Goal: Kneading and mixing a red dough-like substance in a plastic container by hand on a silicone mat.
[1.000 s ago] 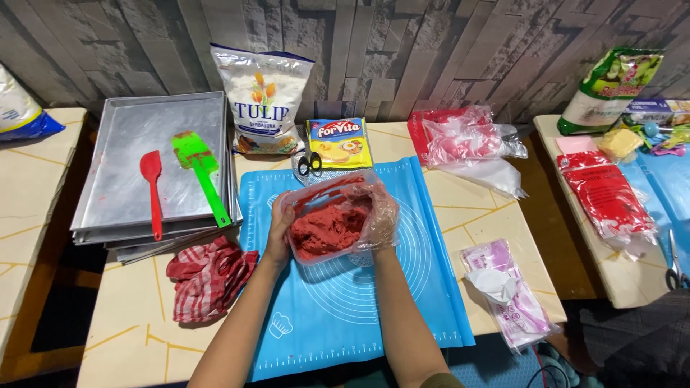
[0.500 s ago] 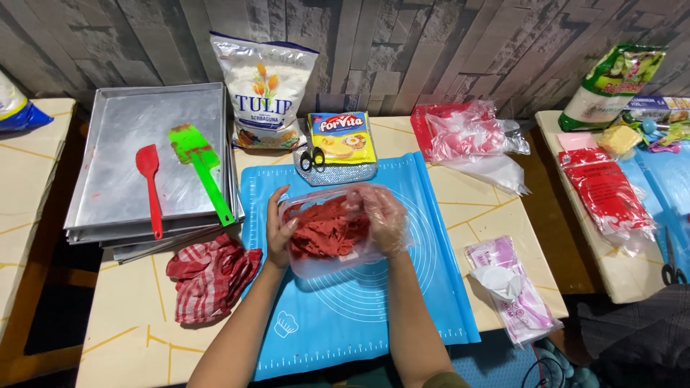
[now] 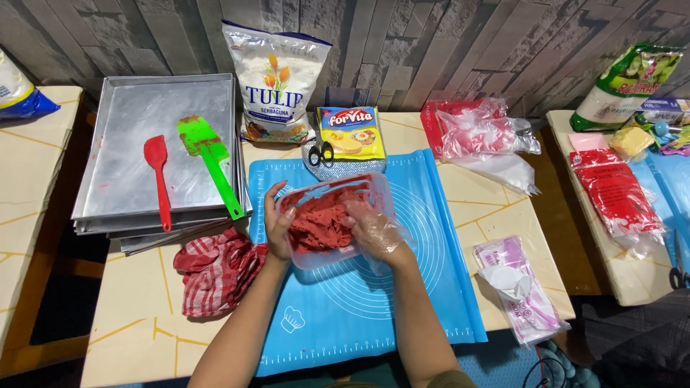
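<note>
1. Currently we've got the clear plastic tub (image 3: 338, 223) of red dough (image 3: 316, 219) tilted over the blue baking mat (image 3: 402, 287), mid-table.
2. Left hand (image 3: 279, 228) clamps the tub's left wall, bare.
3. Right hand (image 3: 374, 228), in a thin clear glove, fingers curled into the dough.
4. Step, our read: digging dough out. Next needs a firm scoop w/ tub held steady.

A home baking corner: a cream tiled table (image 3: 144, 316) carries a blue silicone pastry mat (image 3: 431, 287), stacked metal baking trays (image 3: 129, 144), a white paper flour bag (image 3: 277, 79), against a grey stone-pattern wall (image 3: 445, 43).
</note>
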